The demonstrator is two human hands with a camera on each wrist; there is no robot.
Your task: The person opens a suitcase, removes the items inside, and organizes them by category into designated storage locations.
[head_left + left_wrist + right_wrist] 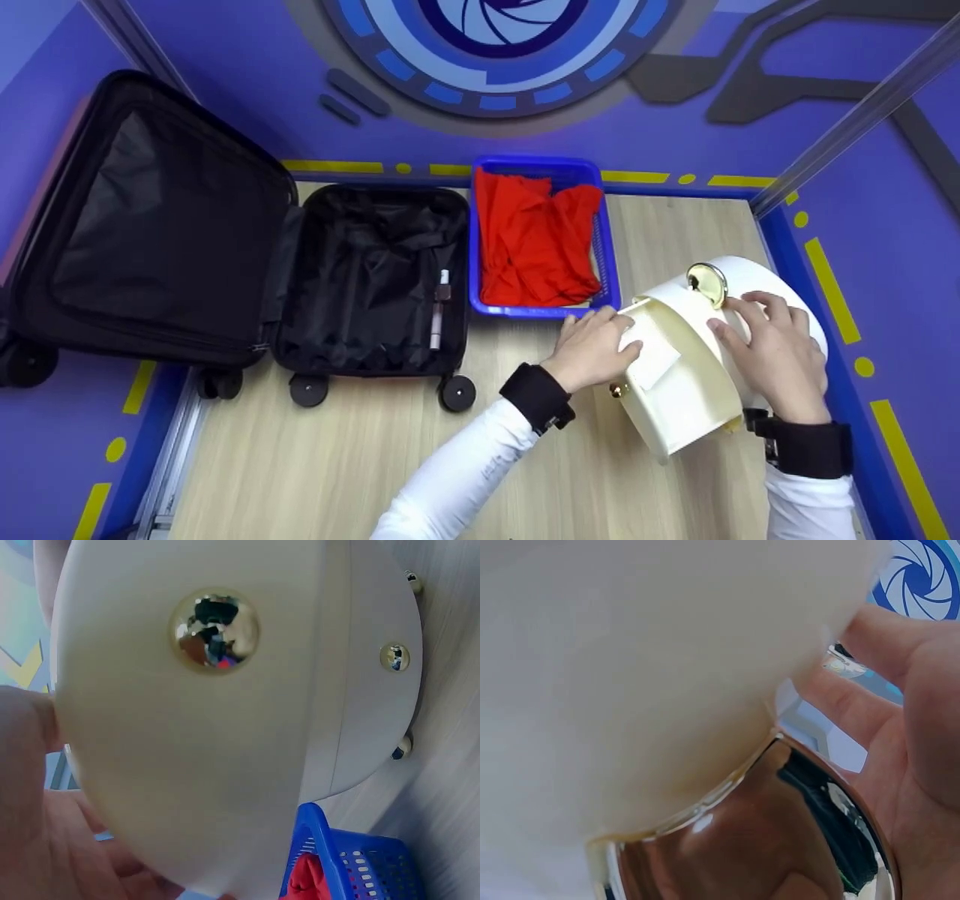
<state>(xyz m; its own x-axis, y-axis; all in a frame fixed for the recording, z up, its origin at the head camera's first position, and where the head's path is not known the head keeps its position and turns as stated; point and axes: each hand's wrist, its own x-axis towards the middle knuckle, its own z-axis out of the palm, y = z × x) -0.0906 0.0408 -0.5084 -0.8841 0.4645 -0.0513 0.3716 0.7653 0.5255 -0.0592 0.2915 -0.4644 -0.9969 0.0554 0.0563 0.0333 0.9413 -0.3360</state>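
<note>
A white rounded storage box point(750, 300) with gold fittings stands at the right, its cream drawer point(694, 409) pulled out. A flat white piece point(656, 360) lies inside the drawer. My left hand point(594, 349) grips the drawer's front edge, with the thumb over the inner side. In the left wrist view the rounded front panel point(187, 757) carries a gold knob point(216, 631). My right hand point(784, 352) rests on the box's body with its fingers spread, beside a round gold fitting point(706, 285). A shiny gold curved part point(742, 832) fills the lower right wrist view.
A blue basket point(544, 311) holds red cloth point(536, 240) at the back. To its left lies an open black suitcase point(367, 300), with a slim pinkish tube point(437, 322) inside. Its raised lid point(165, 232) leans toward the left wall. Purple walls point(862, 225) enclose the wooden table point(337, 465).
</note>
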